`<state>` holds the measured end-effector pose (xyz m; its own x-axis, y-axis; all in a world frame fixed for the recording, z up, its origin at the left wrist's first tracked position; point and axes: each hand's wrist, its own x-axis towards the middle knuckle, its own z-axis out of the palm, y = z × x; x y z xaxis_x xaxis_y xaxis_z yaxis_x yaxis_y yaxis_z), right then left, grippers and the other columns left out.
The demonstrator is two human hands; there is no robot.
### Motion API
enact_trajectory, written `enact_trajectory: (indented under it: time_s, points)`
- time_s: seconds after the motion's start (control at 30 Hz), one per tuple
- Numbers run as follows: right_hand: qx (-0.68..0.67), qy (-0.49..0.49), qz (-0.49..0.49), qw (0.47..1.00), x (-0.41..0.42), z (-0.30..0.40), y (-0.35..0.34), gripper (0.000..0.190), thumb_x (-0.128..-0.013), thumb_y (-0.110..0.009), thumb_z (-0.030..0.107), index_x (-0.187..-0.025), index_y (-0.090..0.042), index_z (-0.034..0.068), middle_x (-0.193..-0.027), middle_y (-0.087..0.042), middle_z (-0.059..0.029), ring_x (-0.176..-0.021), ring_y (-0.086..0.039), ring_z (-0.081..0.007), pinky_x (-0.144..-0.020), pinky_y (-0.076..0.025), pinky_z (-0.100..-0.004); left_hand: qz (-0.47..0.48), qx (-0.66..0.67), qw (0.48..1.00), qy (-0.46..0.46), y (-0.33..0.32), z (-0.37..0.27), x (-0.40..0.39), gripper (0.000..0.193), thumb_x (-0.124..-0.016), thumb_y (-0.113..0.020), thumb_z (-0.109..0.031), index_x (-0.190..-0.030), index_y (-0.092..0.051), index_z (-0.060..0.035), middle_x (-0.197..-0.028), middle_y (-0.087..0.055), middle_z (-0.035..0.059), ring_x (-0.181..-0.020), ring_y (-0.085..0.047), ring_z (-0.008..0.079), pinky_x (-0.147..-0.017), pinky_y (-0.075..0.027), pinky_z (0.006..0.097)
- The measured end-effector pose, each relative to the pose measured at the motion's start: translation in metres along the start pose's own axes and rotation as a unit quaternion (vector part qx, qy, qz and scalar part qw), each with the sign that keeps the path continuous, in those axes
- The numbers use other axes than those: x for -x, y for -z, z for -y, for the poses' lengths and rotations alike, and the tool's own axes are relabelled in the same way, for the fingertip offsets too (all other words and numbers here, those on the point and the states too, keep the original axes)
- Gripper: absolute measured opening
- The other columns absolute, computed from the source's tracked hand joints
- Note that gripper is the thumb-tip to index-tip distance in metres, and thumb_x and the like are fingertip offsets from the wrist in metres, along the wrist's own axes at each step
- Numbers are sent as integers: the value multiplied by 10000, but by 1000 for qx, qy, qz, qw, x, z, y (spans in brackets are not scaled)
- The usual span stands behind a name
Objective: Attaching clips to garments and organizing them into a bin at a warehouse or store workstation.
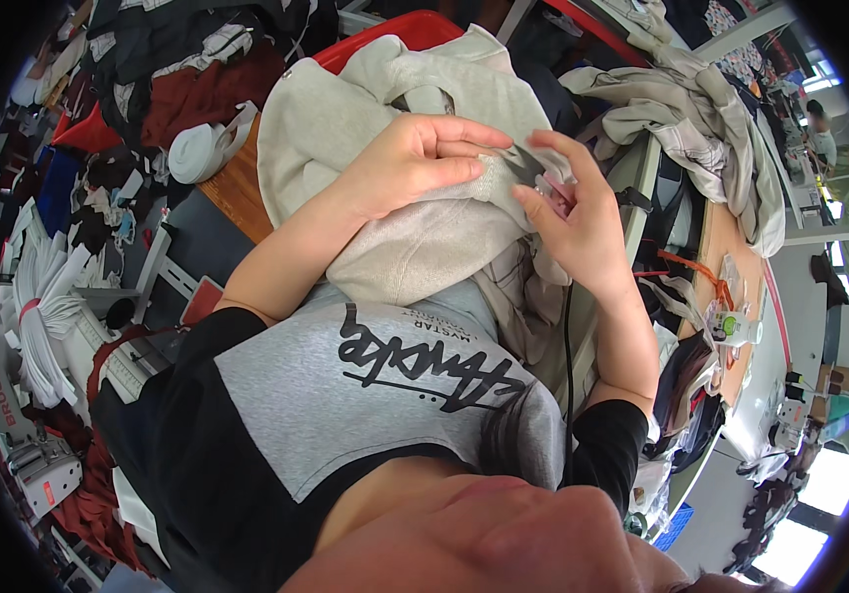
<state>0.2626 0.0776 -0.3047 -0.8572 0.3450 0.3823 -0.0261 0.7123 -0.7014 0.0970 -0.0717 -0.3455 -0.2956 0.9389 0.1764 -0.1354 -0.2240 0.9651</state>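
A beige fabric garment (410, 244) lies bunched across my lap. My left hand (424, 159) rests on it, thumb and fingers pinching a folded edge of the cloth. Close by on the right, my right hand (573, 204) holds small thread snips (524, 167) with grey metal blades and a pinkish part in the palm. The blades point toward the cloth edge beside my left fingertips. Where exactly the tips meet the fabric is blurred.
A white roll of tape (193, 154) sits on a wooden edge to the left. Behind the garment shows a red plastic bin (387, 37). More beige garments (721, 126) hang over the right-hand table. A sewing machine (43, 467) stands lower left, near bundled white strips (46, 311).
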Motion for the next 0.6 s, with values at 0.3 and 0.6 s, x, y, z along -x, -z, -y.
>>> enact_trajectory:
  time_s: [0.3,0.6]
  points:
    - [-44,-107,90,989,-5,-18,11,262,-871,-732,93,-1096,-636,-2,-853,-555,56,-707,-435,-7,-608,-376,-184,-5,-125,992,-10,-7,-3,3,380,-858,-707,-4,-1223,-614,44,-1057,-715,103,-946,-655,102,-845,-514,236]
    - [101,100,-76,987,-2,3,3,281,-798,-765,102,-1031,-636,12,-932,-598,-82,-697,-624,-209,-603,-501,-303,-43,-50,998,21,-5,-3,-1,278,-864,-716,-21,-1124,-652,54,-977,-729,89,-879,-662,90,-777,-519,216]
